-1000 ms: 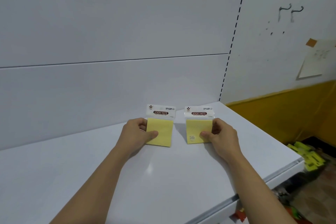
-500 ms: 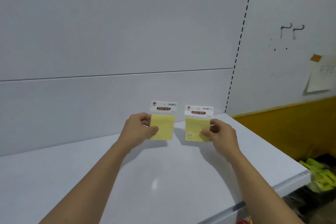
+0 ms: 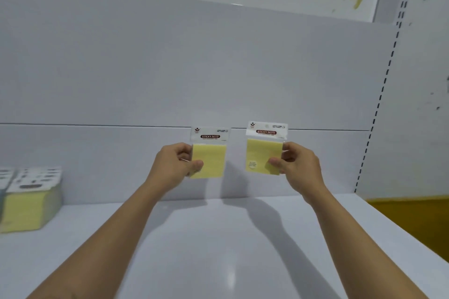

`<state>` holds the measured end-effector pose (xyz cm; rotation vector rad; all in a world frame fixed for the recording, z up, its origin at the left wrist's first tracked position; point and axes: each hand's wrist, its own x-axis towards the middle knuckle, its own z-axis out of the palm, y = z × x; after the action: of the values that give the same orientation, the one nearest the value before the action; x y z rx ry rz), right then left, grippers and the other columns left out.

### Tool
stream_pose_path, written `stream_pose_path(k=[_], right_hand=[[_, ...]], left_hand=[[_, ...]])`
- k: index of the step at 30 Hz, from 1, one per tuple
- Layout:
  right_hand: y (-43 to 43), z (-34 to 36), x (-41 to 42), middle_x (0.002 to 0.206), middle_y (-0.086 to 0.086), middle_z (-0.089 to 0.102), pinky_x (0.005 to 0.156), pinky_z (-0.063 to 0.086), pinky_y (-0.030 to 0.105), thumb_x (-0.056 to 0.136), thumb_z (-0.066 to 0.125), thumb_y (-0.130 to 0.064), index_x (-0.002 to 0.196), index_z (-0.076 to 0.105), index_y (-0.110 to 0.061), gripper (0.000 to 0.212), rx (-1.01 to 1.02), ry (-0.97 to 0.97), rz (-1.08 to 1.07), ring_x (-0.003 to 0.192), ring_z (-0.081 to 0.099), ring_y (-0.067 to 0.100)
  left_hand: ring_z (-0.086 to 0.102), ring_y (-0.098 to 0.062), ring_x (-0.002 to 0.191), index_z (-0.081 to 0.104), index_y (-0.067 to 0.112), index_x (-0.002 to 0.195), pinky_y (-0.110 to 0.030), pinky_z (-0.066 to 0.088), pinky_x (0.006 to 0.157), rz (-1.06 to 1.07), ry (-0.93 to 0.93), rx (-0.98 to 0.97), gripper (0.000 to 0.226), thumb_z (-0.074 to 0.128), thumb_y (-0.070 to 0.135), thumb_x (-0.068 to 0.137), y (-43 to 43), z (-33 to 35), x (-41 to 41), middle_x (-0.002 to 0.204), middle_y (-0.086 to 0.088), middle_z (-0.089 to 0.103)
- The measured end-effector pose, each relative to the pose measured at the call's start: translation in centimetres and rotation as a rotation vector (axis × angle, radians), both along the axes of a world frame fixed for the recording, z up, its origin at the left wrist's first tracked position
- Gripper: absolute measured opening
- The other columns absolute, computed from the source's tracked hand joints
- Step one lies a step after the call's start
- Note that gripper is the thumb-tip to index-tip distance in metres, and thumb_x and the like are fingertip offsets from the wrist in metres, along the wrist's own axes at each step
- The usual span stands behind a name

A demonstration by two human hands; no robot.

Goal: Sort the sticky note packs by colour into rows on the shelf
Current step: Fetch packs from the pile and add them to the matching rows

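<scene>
Two yellow sticky note packs with white "STICKY NOTE" header cards are held upright in the air above the white shelf [image 3: 218, 238]. My left hand [image 3: 173, 165] pinches the left pack [image 3: 211, 156] by its left edge, thumb on the front. My right hand [image 3: 297, 165] pinches the right pack [image 3: 263, 153] by its right edge, thumb on the front. The two packs are apart, side by side, close to the shelf's back panel.
A stack of yellow sticky note packs [image 3: 29, 204] stands on the shelf at the far left, against the back panel [image 3: 170, 68]. The shelf's right edge borders a slotted upright [image 3: 379, 109] and a yellow-painted wall base [image 3: 413, 221].
Both hands have lifted their packs off the shelf surface and raised them upright in the air. The view has tilted up and left, bringing the stack at the left into sight.
</scene>
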<state>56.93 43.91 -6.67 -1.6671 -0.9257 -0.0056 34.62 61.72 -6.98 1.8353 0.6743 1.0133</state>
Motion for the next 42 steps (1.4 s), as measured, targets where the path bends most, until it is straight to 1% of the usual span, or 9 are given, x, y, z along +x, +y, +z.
stream_pose_path(k=[4,12,16,18,22,25,29,36,42], right_hand=[[3.8,0.7,-2.7,0.084,0.005,0.07,0.075,0.056,0.04,0.075,0.078,-0.015,0.091,0.07,-0.026,0.021,0.0,-0.013,0.099,0.079,0.068,0.028],[11.8,0.4,-10.1,0.077,0.001,0.064,0.076,0.057,0.048,0.073,0.08,-0.015,0.089,0.07,-0.026,0.022,0.012,0.005,0.35,0.076,0.067,0.028],[15.3,0.0,-14.7,0.073,-0.003,0.059,0.076,0.058,0.046,0.073,0.08,-0.01,0.082,0.068,-0.03,0.025,0.018,0.032,0.485,0.069,0.061,0.022],[16.7,-0.3,-17.0,0.071,-0.003,0.058,0.075,0.058,0.045,0.073,0.079,-0.009,0.083,0.068,-0.029,0.025,0.009,0.041,0.542,0.067,0.059,0.021],[18.9,-1.2,-21.2,0.07,-0.001,0.059,0.072,0.058,0.041,0.073,0.079,-0.007,0.085,0.07,-0.024,0.023,-0.01,0.048,0.61,0.066,0.061,0.021],[20.2,-1.8,-24.5,0.068,-0.003,0.058,0.071,0.057,0.038,0.073,0.079,-0.007,0.086,0.07,-0.023,0.022,-0.029,0.033,0.626,0.064,0.06,0.019],[22.1,-2.2,-28.6,0.067,-0.003,0.057,0.073,0.056,0.039,0.073,0.079,-0.008,0.082,0.068,-0.023,0.021,-0.071,0.028,0.612,0.063,0.058,0.021],[25.3,-3.9,-34.2,0.078,0.003,0.066,0.077,0.056,0.044,0.072,0.08,-0.012,0.087,0.07,-0.022,0.021,-0.144,0.044,0.552,0.076,0.066,0.027],[26.9,-6.2,-37.2,0.077,0.002,0.066,0.076,0.056,0.04,0.073,0.079,-0.01,0.086,0.069,-0.022,0.02,-0.187,0.066,0.441,0.077,0.066,0.028]], left_hand=[[0.063,-0.022,0.061,0.068,0.008,0.091,-0.038,0.057,0.067,0.11,-0.001,0.011,0.023,0.078,-0.001,0.072,1.6,0.4,-4.8,0.077,-0.014,0.07],[0.064,-0.013,0.054,0.067,0.008,0.087,-0.027,0.055,0.059,0.347,-0.011,0.005,0.02,0.076,-0.003,0.073,3.1,0.5,-15.4,0.074,-0.012,0.07],[0.064,-0.013,0.053,0.066,0.009,0.084,-0.027,0.053,0.057,0.466,-0.005,-0.009,0.02,0.076,-0.004,0.073,3.5,0.2,-21.0,0.073,-0.011,0.07],[0.061,-0.008,0.048,0.066,0.006,0.087,-0.025,0.05,0.052,0.52,-0.007,-0.015,0.019,0.075,-0.005,0.074,3.8,-0.1,-23.6,0.072,-0.012,0.069],[0.062,-0.009,0.05,0.065,0.002,0.092,-0.023,0.051,0.053,0.593,0.002,-0.028,0.021,0.076,-0.004,0.074,4.3,-0.8,-28.2,0.073,-0.011,0.069],[0.065,-0.012,0.056,0.065,0.003,0.092,-0.02,0.05,0.053,0.615,0.001,-0.039,0.022,0.076,-0.003,0.074,5.2,-1.6,-31.3,0.073,-0.009,0.069],[0.068,-0.02,0.067,0.067,0.007,0.093,-0.024,0.049,0.057,0.618,-0.003,-0.056,0.022,0.077,-0.001,0.075,7.0,-2.2,-35.1,0.076,-0.007,0.07],[0.067,-0.013,0.06,0.067,0.007,0.092,-0.027,0.05,0.06,0.582,-0.006,-0.074,0.02,0.076,0.0,0.076,11.2,-3.4,-40.0,0.074,-0.005,0.069],[0.066,-0.012,0.058,0.064,0.004,0.093,-0.017,0.046,0.053,0.474,-0.011,-0.13,0.022,0.075,-0.003,0.075,15.1,-5.4,-41.4,0.077,-0.008,0.069]])
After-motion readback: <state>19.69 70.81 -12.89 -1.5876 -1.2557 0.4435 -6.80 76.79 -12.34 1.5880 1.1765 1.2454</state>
